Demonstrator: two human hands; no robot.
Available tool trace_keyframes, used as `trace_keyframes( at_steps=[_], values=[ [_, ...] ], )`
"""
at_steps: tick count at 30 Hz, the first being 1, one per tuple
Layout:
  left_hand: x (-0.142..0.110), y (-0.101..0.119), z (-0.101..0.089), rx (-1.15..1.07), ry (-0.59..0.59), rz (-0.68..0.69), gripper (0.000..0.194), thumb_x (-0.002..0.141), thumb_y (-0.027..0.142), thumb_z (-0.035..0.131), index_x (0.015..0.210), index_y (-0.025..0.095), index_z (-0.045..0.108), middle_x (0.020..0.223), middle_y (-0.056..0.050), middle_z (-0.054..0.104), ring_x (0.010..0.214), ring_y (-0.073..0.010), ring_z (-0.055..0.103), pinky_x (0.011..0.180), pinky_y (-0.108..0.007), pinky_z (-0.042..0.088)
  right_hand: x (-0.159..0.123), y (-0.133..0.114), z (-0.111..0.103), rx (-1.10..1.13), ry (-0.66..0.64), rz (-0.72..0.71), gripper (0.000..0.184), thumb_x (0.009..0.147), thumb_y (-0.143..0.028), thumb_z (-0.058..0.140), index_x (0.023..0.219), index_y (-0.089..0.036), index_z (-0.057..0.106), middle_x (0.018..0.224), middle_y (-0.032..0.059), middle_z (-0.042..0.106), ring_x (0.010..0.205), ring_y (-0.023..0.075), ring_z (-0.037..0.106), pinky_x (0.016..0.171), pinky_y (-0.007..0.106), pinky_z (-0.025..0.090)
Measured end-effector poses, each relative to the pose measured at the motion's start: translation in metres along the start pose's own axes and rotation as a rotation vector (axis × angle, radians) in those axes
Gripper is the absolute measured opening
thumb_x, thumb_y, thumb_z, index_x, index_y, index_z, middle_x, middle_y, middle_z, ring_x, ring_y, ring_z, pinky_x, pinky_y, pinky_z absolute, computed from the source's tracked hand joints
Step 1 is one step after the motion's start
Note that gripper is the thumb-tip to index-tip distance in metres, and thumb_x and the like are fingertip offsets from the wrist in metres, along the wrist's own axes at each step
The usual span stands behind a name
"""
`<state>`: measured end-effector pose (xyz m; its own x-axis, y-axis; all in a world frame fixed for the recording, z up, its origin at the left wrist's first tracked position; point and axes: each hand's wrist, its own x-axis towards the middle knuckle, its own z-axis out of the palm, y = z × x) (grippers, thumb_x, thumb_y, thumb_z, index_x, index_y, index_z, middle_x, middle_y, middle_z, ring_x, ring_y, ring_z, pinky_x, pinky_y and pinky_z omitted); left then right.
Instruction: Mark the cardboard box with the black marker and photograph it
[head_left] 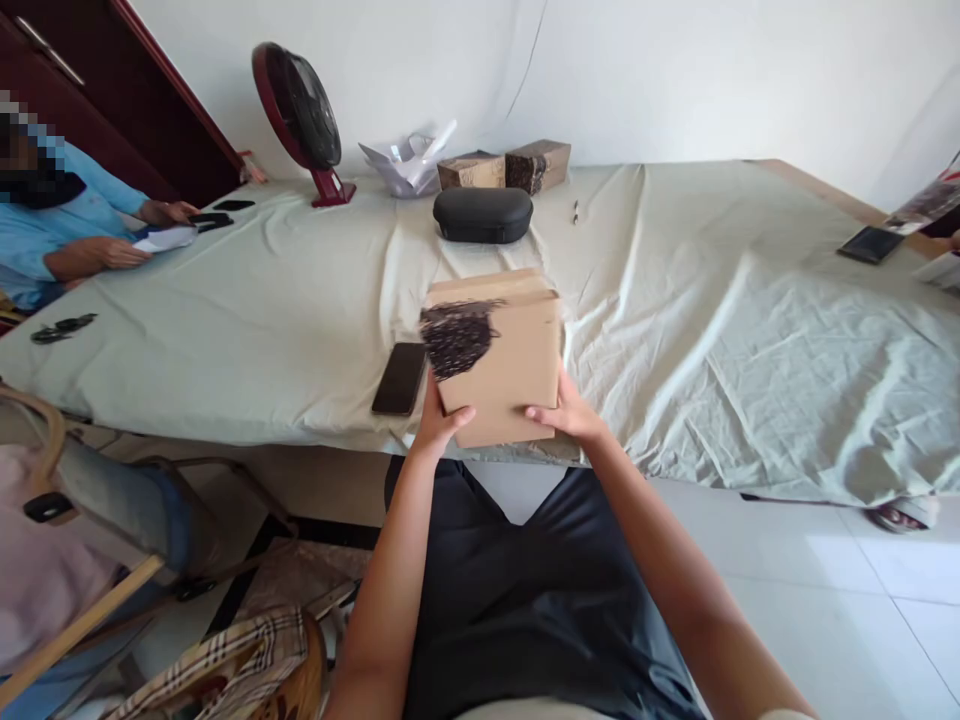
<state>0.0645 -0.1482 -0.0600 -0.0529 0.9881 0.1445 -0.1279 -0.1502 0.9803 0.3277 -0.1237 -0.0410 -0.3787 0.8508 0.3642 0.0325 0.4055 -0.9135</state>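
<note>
A brown cardboard box point(506, 375) with a black scribbled patch at its upper left is held between my two hands, near the front edge of the table. My left hand point(439, 422) grips its lower left side, thumb on the near face. On the lower right side my right hand point(574, 408) grips it the same way. The fingers behind the box are hidden. Just left of the box a dark smartphone point(399, 379) lies on the cloth. Behind the box sits a black hard case point(483, 216).
A pale cloth point(300, 330) covers the table. Along the wall stand a red fan point(300, 115), a whitish plastic bag point(407, 168) and cardboard boxes point(538, 166). At the left a person in a blue sleeve point(97, 205) holds papers. A dark tablet-like object point(870, 245) lies far right.
</note>
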Motion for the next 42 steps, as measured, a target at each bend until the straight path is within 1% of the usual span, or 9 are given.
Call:
trace_keyframes(
  at_steps=[2, 5, 8, 12, 20, 26, 29, 33, 42],
  values=[
    [0.021, 0.013, -0.003, 0.239, -0.164, 0.084, 0.103, 0.067, 0.079, 0.081, 0.152, 0.027, 0.055, 0.158, -0.014, 0.059, 0.146, -0.0372, 0.058, 0.120, -0.048, 0.050, -0.006, 0.006, 0.005, 0.028, 0.103, 0.022, 0.132, 0.074, -0.084, 0.078, 0.175, -0.038, 0.008, 0.178, 0.0078, 0.030, 0.163, 0.0440, 0.032, 0.132, 0.064, 0.035],
    [0.048, 0.035, -0.015, 0.770, -0.030, 0.139, 0.071, 0.096, 0.075, 0.050, 0.145, 0.025, 0.064, 0.156, -0.015, 0.061, 0.152, -0.0344, 0.051, 0.131, -0.052, 0.036, -0.002, 0.016, 0.004, 0.015, 0.181, 0.023, 0.130, 0.077, -0.079, 0.079, 0.175, -0.043, 0.001, 0.178, 0.0068, 0.027, 0.161, 0.0422, 0.034, 0.131, 0.066, 0.034],
    [0.063, 0.052, -0.029, 1.178, 0.245, -0.177, 0.069, 0.097, 0.064, 0.059, 0.153, 0.024, 0.059, 0.157, -0.022, 0.058, 0.150, -0.0440, 0.051, 0.126, -0.063, 0.038, 0.003, 0.022, 0.003, -0.022, 0.190, 0.016, 0.131, 0.079, -0.077, 0.081, 0.173, -0.049, -0.007, 0.175, 0.0066, 0.027, 0.158, 0.0403, 0.038, 0.128, 0.068, 0.036],
    [0.071, 0.059, -0.037, 1.381, 0.259, -0.446, 0.078, 0.086, 0.055, 0.077, 0.155, 0.024, 0.056, 0.154, -0.028, 0.056, 0.144, -0.0536, 0.053, 0.112, -0.068, 0.049, 0.004, 0.026, 0.005, -0.043, 0.168, -0.009, 0.133, 0.080, -0.079, 0.078, 0.172, -0.049, -0.012, 0.172, 0.0083, 0.030, 0.157, 0.0398, 0.038, 0.127, 0.069, 0.038],
    [0.082, 0.077, -0.050, 1.223, 0.351, -0.399, 0.081, 0.076, 0.046, 0.085, 0.144, 0.010, 0.061, 0.139, -0.028, 0.070, 0.138, -0.0463, 0.064, 0.115, -0.058, 0.052, 0.004, 0.028, 0.007, -0.106, 0.140, -0.091, 0.129, 0.083, -0.073, 0.079, 0.174, -0.044, -0.008, 0.168, 0.0122, 0.034, 0.159, 0.0401, 0.037, 0.127, 0.067, 0.039],
    [0.023, 0.117, -0.022, 0.803, 0.748, 0.135, 0.100, 0.072, 0.033, 0.080, 0.162, 0.014, 0.042, 0.139, -0.017, 0.071, 0.120, -0.0307, 0.073, 0.108, -0.046, 0.061, 0.004, 0.027, 0.007, -0.251, 0.101, -0.093, 0.136, 0.078, -0.076, 0.080, 0.174, -0.041, -0.008, 0.180, 0.0103, 0.014, 0.165, 0.0448, 0.022, 0.130, 0.072, 0.032],
    [-0.014, 0.130, 0.010, 0.580, 0.749, 0.308, 0.099, 0.075, 0.035, 0.077, 0.165, 0.023, 0.037, 0.144, -0.013, 0.067, 0.125, -0.0282, 0.069, 0.091, -0.041, 0.066, 0.005, 0.028, 0.007, -0.299, 0.086, -0.108, 0.136, 0.077, -0.078, 0.080, 0.175, -0.038, -0.006, 0.180, 0.0111, 0.015, 0.166, 0.0454, 0.020, 0.131, 0.071, 0.031],
    [-0.041, 0.135, 0.042, 0.506, 0.695, 0.407, 0.097, 0.076, 0.032, 0.076, 0.164, 0.029, 0.035, 0.147, -0.012, 0.063, 0.128, -0.0264, 0.067, 0.091, -0.041, 0.066, 0.006, 0.030, 0.006, -0.316, 0.092, -0.088, 0.137, 0.077, -0.080, 0.079, 0.175, -0.037, -0.005, 0.180, 0.0126, 0.017, 0.165, 0.0463, 0.021, 0.130, 0.072, 0.030],
    [-0.055, 0.143, 0.065, 0.672, 0.637, 0.397, 0.106, 0.083, 0.029, 0.076, 0.169, 0.034, 0.014, 0.150, -0.012, 0.061, 0.136, -0.0280, 0.065, 0.105, -0.047, 0.062, 0.005, 0.025, 0.008, -0.245, 0.092, -0.040, 0.137, 0.074, -0.077, 0.084, 0.176, -0.040, -0.001, 0.183, 0.0096, 0.013, 0.165, 0.0461, 0.022, 0.131, 0.072, 0.029]
  ],
)
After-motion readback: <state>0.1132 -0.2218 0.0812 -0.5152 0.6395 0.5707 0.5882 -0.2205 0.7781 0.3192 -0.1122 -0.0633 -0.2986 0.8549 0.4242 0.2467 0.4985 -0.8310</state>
